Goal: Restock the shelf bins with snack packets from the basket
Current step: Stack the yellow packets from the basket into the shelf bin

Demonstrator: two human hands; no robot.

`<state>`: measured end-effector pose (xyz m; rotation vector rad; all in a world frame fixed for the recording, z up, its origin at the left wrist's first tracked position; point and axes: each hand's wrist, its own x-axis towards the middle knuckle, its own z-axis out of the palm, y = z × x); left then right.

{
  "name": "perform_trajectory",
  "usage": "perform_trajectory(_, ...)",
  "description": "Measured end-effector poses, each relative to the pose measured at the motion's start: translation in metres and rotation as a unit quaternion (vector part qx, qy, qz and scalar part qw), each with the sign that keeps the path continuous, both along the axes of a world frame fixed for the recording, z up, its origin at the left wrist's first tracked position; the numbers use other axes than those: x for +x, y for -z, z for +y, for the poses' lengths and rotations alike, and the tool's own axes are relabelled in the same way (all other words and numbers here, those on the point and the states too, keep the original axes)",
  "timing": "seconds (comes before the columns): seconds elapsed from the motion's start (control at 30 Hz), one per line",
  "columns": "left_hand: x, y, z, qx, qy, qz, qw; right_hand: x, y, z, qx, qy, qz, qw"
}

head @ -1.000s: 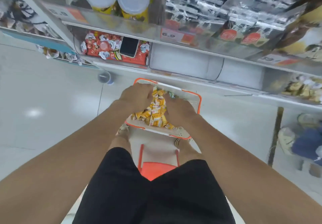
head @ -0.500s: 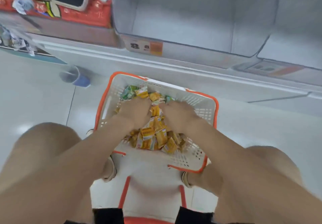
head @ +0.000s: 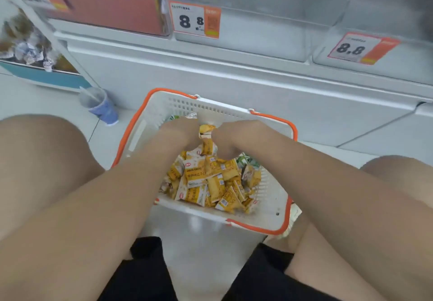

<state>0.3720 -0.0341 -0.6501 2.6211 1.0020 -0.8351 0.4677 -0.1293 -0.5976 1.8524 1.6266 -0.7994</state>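
A white basket with orange handles sits on the floor between my knees. It holds a heap of yellow snack packets and a few green ones at the far and right sides. My left hand and my right hand are both down in the far half of the basket, side by side, fingers curled into the pile with yellow packets bunched between them. Above stands a clear shelf bin with an 8.8 price tag, holding one yellow packet at its back.
A second clear bin with an 8.8 tag is at the right. A red-filled bin is to the left. A blue cup with a straw stands on the floor left of the basket. The white shelf base runs just behind the basket.
I have crouched lower and the view has closed in on the basket. Both hands have pushed further into the far end of the pile and gathered packets between them.
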Motion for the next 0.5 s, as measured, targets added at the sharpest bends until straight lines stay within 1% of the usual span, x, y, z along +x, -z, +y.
perform_trajectory(0.13, -0.029, -0.015, -0.018, 0.0, -0.005, -0.028, 1.0, -0.003, -0.019, -0.029, 0.092, 0.033, 0.013, 0.995)
perform_trajectory(0.27, -0.051, -0.015, -0.029, 0.015, 0.004, -0.076, 0.997, -0.004, -0.039, -0.045, 0.131, 0.032, -0.001, 0.991)
perform_trajectory(0.33, -0.058, -0.005, -0.034, 0.02, 0.025, -0.065, 0.997, -0.008, -0.053, -0.04, 0.182, 0.034, 0.021, 0.983)
perform_trajectory(0.4, -0.058, 0.012, -0.034, -0.002, 0.05, -0.043, 0.998, -0.009, -0.061, -0.033, 0.228, 0.039, 0.052, 0.971)
perform_trajectory(0.43, -0.056, 0.022, -0.033, -0.019, 0.057, -0.033, 0.998, -0.009, -0.061, -0.028, 0.231, 0.038, 0.061, 0.97)
perform_trajectory(0.5, -0.051, 0.042, -0.028, -0.039, 0.067, -0.019, 0.997, -0.007, -0.052, -0.02, 0.198, 0.009, 0.046, 0.979)
